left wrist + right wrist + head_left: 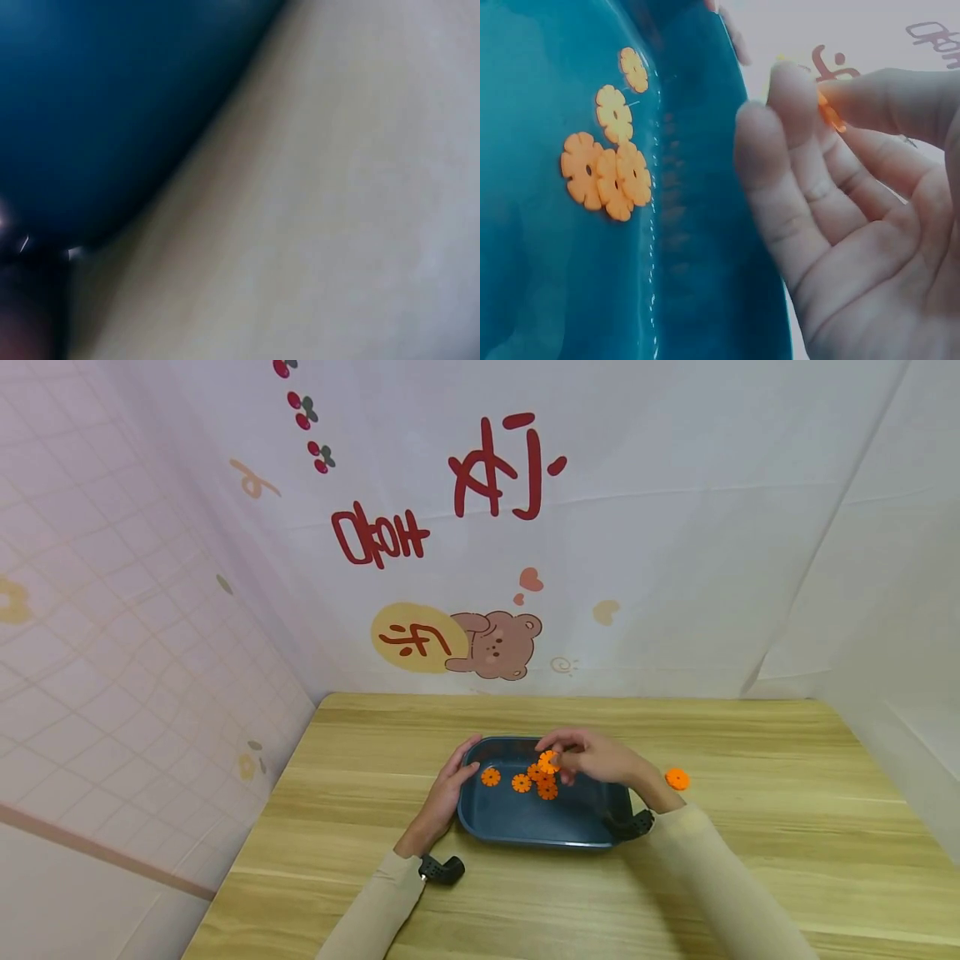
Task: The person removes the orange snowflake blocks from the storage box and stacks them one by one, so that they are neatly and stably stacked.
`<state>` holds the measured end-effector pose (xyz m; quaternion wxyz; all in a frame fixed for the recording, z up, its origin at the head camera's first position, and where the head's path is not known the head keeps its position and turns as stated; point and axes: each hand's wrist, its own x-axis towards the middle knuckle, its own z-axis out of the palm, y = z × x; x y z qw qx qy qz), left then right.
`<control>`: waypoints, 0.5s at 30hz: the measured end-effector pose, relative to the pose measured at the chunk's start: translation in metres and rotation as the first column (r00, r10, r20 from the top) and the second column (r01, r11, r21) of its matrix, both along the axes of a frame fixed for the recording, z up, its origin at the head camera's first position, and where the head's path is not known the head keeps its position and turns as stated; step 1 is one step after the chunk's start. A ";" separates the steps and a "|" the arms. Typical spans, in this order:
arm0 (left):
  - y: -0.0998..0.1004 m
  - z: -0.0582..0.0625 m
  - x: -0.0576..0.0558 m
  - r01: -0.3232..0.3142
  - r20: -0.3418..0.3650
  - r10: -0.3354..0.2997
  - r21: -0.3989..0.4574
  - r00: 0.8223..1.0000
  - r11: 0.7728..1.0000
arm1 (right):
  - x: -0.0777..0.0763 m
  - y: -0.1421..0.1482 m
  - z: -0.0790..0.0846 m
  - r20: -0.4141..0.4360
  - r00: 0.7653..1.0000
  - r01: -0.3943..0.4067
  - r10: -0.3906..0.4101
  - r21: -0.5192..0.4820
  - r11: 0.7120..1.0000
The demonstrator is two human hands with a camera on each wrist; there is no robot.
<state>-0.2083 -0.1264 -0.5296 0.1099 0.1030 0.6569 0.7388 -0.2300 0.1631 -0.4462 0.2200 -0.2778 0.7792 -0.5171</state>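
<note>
A dark blue tray lies on the table, with several orange notched plastic discs on its floor; some overlap in a small cluster. My left hand holds the tray's left side, thumb at the rim and fingers along the outside. Over the tray's far part, my right hand pinches one orange notched disc between thumb and finger. The right wrist view shows this held disc edge-on, mostly covered by the fingers. Only the blurred tray side and tabletop fill most of the left wrist view.
Another orange disc, or a small stack, lies on the wooden table right of the tray, close to my right forearm. A printed cloth wall rises behind the table, and a gridded panel stands at the left.
</note>
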 end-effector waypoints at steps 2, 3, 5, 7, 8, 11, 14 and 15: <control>0.000 0.000 0.000 0.000 0.004 0.000 0.004 1.000 1.000 | 0.001 0.005 0.000 0.024 0.999 0.024 -0.023 -0.026 0.999; 0.000 0.000 0.000 0.001 0.005 -0.001 0.005 1.000 1.000 | 0.001 0.007 0.000 0.031 0.999 0.034 -0.033 -0.035 0.999; 0.000 0.000 0.000 0.005 0.007 -0.005 0.004 1.000 1.000 | 0.001 0.012 0.001 0.043 0.998 0.049 -0.047 -0.053 0.997; 0.000 0.001 0.001 0.011 0.010 -0.011 0.008 1.000 1.000 | 0.002 0.016 0.002 0.051 0.997 0.057 -0.053 -0.071 0.996; 0.000 0.002 0.001 0.013 0.012 -0.013 0.008 1.000 1.000 | 0.002 0.018 0.002 0.051 0.997 0.059 -0.056 -0.076 0.995; 0.001 0.002 0.002 0.015 0.014 -0.015 0.002 1.000 1.000 | 0.003 0.024 0.003 0.059 0.997 0.063 -0.058 -0.095 0.993; 0.001 0.003 0.002 0.016 0.016 -0.016 -0.005 1.000 1.000 | 0.004 0.030 0.004 0.054 0.996 0.072 -0.067 -0.101 0.992; 0.001 0.002 0.002 0.018 0.016 -0.018 -0.007 1.000 1.000 | 0.004 0.031 0.004 0.055 0.996 0.075 -0.069 -0.104 0.992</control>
